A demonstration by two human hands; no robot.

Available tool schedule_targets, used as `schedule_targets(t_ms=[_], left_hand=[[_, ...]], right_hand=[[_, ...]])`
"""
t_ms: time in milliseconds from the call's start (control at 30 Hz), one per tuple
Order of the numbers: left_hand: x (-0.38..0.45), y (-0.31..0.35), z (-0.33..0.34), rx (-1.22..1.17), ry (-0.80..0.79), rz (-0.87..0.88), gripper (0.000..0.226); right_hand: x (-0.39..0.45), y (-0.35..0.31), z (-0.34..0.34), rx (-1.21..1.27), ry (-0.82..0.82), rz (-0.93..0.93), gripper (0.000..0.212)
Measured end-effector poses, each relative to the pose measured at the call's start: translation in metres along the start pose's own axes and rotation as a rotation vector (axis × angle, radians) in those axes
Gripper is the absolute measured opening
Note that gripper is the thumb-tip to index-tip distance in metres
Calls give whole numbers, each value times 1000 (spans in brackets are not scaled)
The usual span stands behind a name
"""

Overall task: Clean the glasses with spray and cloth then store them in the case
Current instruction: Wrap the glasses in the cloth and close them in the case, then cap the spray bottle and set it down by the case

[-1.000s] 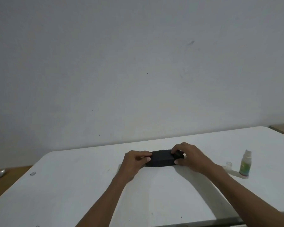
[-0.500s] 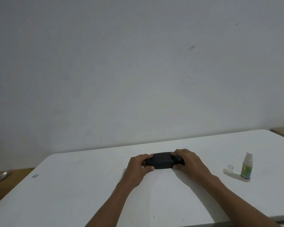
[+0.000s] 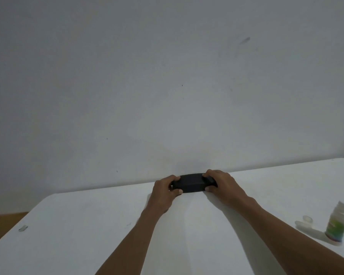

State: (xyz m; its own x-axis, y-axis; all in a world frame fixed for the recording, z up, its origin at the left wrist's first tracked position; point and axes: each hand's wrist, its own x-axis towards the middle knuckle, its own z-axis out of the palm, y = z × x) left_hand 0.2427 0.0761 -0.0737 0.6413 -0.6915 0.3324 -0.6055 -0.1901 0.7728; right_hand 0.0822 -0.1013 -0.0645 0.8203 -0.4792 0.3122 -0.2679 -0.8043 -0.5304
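I see the case (image 3: 191,183) lying crosswise at centre frame on the table (image 3: 87,225), my left hand (image 3: 164,192) gripping its left end, right hand (image 3: 219,184) its right (closed, I judge). Spray bottle (image 3: 337,225) stands lower right.

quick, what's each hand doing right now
Left hand: closed on the left end of the black glasses case.
Right hand: closed on the case's right end.

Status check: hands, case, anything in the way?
Left hand and right hand gripping the ends of the closed black case on the table. Spray bottle right, apart. Nothing blocking.
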Motion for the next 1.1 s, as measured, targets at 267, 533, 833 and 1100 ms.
schedule_targets(t_ms=[267, 533, 833, 1100], left_hand=[[17, -12, 2, 24, -10, -6, 39], [13, -8, 7, 51, -1, -62, 43], [-12, 17, 20, 257, 57, 8, 74], [-29, 116, 60, 205, -77, 209, 52]], right_hand=[[14, 3, 11, -7, 40, 2, 35], [8, -11, 10, -131, 58, 89, 43], [-20, -33, -19, -253, 72, 61, 49], [-71, -24, -103, -328, 222, 139, 41]])
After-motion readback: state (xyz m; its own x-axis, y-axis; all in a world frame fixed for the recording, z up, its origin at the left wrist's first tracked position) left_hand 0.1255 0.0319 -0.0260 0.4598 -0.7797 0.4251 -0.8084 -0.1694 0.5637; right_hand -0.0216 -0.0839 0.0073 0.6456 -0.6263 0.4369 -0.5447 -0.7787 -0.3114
